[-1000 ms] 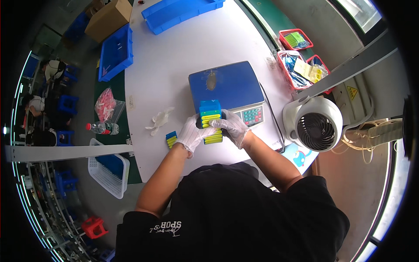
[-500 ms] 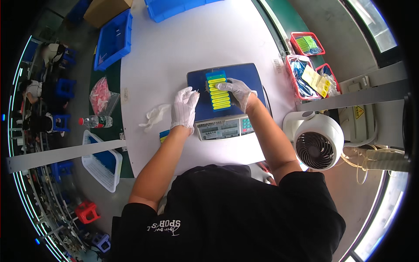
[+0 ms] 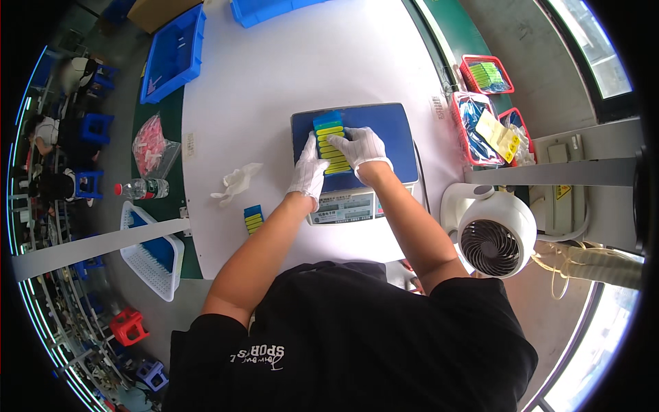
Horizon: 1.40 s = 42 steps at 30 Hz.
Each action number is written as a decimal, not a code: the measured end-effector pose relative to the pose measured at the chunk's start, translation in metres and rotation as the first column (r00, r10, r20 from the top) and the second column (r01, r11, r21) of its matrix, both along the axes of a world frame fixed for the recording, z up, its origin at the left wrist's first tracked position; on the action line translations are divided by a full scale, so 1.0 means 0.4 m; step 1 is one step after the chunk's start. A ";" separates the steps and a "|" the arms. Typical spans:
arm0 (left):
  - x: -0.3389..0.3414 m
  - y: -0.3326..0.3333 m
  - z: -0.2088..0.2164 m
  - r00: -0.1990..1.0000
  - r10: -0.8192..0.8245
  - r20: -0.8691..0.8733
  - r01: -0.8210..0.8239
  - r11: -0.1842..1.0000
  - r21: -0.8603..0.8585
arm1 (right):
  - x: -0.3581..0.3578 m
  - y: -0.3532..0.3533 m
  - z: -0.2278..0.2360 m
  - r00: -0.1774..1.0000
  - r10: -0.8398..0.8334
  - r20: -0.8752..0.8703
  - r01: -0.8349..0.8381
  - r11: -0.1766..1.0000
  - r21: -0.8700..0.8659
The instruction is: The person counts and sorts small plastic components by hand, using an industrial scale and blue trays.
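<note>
A column of yellow-green and blue packets (image 3: pixel 334 159) lies on the dark blue platform of a weighing scale (image 3: pixel 391 137). My left hand (image 3: pixel 309 172), in a white glove, presses along its left side with the thumb up. From the right, my gloved right hand (image 3: pixel 362 147) grips the same column, its fingers lying over the upper packets. What the fingertips touch underneath is hidden. A smaller group of similar packets (image 3: pixel 253 219) sits on the white table by my left forearm. Beyond it lies a crumpled white glove (image 3: pixel 237 182).
Blue bins (image 3: pixel 195 65) stand at the table's far left and far edge. Red baskets (image 3: pixel 473 159) of packets line the right side, near a white fan (image 3: pixel 516 213). On the left are a plastic bottle (image 3: pixel 154 189), a bag of pink pieces (image 3: pixel 171 150) and a white basket (image 3: pixel 175 275).
My left hand has moved right onto the packets' left side. My right hand has shifted slightly left and down, still on the packets. The smaller packet group shows more fully.
</note>
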<state>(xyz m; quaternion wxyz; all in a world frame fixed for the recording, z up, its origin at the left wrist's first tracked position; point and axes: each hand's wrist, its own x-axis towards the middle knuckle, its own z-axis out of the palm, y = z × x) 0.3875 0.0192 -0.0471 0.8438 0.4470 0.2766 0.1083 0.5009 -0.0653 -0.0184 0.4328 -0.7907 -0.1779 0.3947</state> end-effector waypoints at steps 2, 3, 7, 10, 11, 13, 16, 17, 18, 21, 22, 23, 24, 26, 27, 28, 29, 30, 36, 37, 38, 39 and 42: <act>0.011 -0.017 0.011 0.981 0.066 -0.182 -0.057 0.997 0.054 | -0.005 -0.005 -0.018 0.907 0.069 0.415 0.030 0.973 -0.227; 0.017 -0.023 0.026 0.976 0.052 -0.210 -0.041 0.997 0.058 | -0.018 -0.013 -0.043 0.811 0.060 0.582 0.041 0.986 -0.160; 0.029 -0.025 0.021 0.964 0.075 -0.257 -0.045 0.992 0.120 | -0.061 -0.013 -0.068 0.811 -0.006 0.586 0.059 0.996 -0.072; 0.031 -0.022 0.019 0.965 0.054 -0.257 0.009 0.971 0.238 | -0.086 -0.018 -0.068 0.773 -0.044 0.632 0.106 0.993 -0.060; 0.029 -0.027 0.026 0.969 0.063 -0.240 -0.024 0.986 0.162 | -0.088 -0.020 -0.064 0.795 -0.071 0.602 0.122 0.991 -0.045; 0.028 -0.030 0.043 0.972 0.069 -0.223 -0.050 0.995 0.086 | -0.098 -0.023 -0.061 0.815 -0.102 0.570 0.144 0.989 -0.029; 0.032 -0.036 0.069 0.981 0.083 -0.174 -0.077 0.996 0.043 | -0.118 -0.022 -0.068 0.799 -0.167 0.578 0.192 0.981 0.018; 0.033 -0.040 0.082 0.974 0.073 -0.213 -0.066 0.997 0.042 | -0.124 -0.022 -0.069 0.753 -0.208 0.624 0.215 0.974 0.065; 0.033 -0.041 0.093 0.965 0.070 -0.251 -0.061 0.997 0.042 | -0.129 -0.018 -0.067 0.705 -0.245 0.666 0.229 0.967 0.113; 0.031 -0.035 0.072 0.981 0.090 -0.171 -0.089 0.996 0.010 | -0.132 -0.012 -0.050 0.580 -0.247 0.776 0.218 0.965 0.144; 0.028 -0.034 0.068 0.981 0.090 -0.172 -0.090 0.996 0.009 | -0.135 -0.012 -0.040 0.581 -0.246 0.776 0.218 0.966 0.142; 0.025 -0.032 0.064 0.983 0.095 -0.159 -0.098 0.995 -0.014 | -0.139 -0.012 -0.027 0.599 -0.221 0.770 0.201 0.972 0.122; 0.025 -0.028 0.066 0.985 0.097 -0.140 -0.103 0.994 -0.037 | -0.140 -0.012 -0.017 0.612 -0.198 0.766 0.186 0.977 0.105; 0.021 -0.015 0.021 0.994 0.092 -0.058 -0.095 0.994 -0.050 | -0.143 -0.006 -0.029 0.578 -0.221 0.786 0.191 0.973 0.133; 0.019 -0.011 0.014 0.995 0.102 -0.002 -0.102 0.994 -0.046 | -0.144 -0.004 -0.030 0.603 -0.246 0.759 0.173 0.969 0.176; 0.017 -0.010 0.006 0.992 0.112 0.054 -0.110 0.993 -0.043 | -0.143 -0.002 -0.030 0.628 -0.269 0.730 0.156 0.963 0.220; 0.013 -0.008 0.000 0.992 0.115 0.054 -0.112 0.993 -0.043 | -0.135 -0.003 -0.028 0.672 -0.248 0.698 0.147 0.968 0.203; 0.015 -0.013 0.017 0.993 0.114 0.025 -0.114 0.993 -0.019 | -0.125 -0.008 -0.032 0.672 -0.248 0.697 0.152 0.968 0.198; 0.013 -0.015 0.096 0.982 0.181 -0.058 -0.176 0.981 0.086 | -0.016 -0.069 0.032 0.829 -0.446 -0.338 0.558 0.699 0.446; 0.015 0.000 0.064 0.966 0.145 -0.213 -0.062 0.934 0.353 | 0.011 -0.080 0.049 0.827 -0.450 -0.335 0.556 0.741 0.377; 0.016 0.015 0.031 0.917 0.152 -0.369 0.094 0.816 0.570 | 0.040 -0.086 0.059 0.827 -0.454 -0.331 0.549 0.778 0.306; 0.024 0.018 -0.013 0.906 0.170 -0.387 0.172 0.687 0.706 | 0.073 -0.101 0.013 0.831 -0.429 -0.355 0.539 0.779 0.322; 0.058 -0.020 0.035 0.821 0.162 -0.548 0.362 0.595 0.718 | 0.082 -0.106 -0.056 0.901 -0.406 -0.153 0.433 0.870 0.237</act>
